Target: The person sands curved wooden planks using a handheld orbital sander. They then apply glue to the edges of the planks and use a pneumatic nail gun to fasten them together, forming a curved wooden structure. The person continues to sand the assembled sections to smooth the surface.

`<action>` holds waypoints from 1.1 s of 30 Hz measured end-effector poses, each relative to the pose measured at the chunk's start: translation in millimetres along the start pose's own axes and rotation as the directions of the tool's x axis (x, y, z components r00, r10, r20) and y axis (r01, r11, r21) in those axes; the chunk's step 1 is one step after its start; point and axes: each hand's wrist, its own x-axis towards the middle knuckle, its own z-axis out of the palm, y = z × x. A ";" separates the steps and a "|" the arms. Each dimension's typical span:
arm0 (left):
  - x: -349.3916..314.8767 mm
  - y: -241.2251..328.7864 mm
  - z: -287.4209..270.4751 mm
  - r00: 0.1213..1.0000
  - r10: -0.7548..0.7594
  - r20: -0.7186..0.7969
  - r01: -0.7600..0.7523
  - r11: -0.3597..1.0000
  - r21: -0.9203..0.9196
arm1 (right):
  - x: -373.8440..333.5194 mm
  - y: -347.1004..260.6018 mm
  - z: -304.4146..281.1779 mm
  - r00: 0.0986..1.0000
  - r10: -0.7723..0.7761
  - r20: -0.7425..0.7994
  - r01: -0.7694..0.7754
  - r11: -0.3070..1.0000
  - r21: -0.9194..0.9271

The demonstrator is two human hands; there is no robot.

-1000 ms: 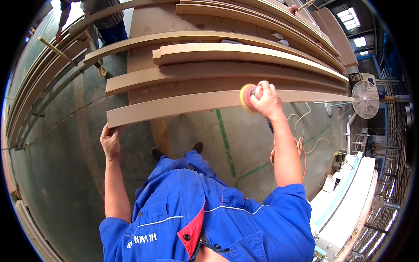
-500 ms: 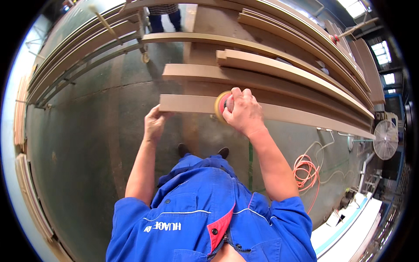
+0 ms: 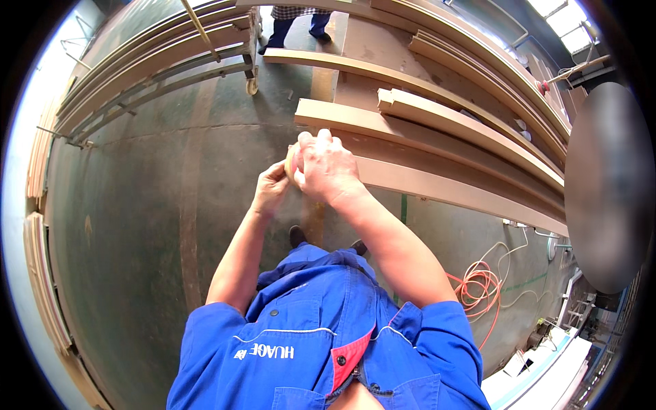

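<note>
My right hand (image 3: 326, 164) is closed over a round red-and-yellow hand sander (image 3: 294, 162), pressed to the left end of the nearest long wooden board (image 3: 444, 184). The sander and hand cover that end of the board. Just left of and below the sander is my left hand (image 3: 270, 186), its fingers bent around the board's end; their tips are partly hidden. The board runs off to the right, pale brown and narrow. Behind it lies a second board (image 3: 362, 119), parallel to it.
More long boards (image 3: 478, 131) lie farther back. At the far left, a wheeled rack (image 3: 251, 65) carries stacked boards. Someone in dark trousers (image 3: 280, 33) stands beyond. An orange hose (image 3: 478, 283) lies coiled on the floor at right. A grey blurred patch covers the right side.
My right hand has slid the sander leftward along the board to its end, close to my left hand. The view has shifted a little, and the boards appear farther right.
</note>
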 end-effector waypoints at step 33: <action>7.5 32.9 182.9 0.816 0.225 0.533 -0.527 -0.091 0.845 | -199.3 411.6 -99.8 0.659 0.723 -0.209 -0.735 0.678 0.025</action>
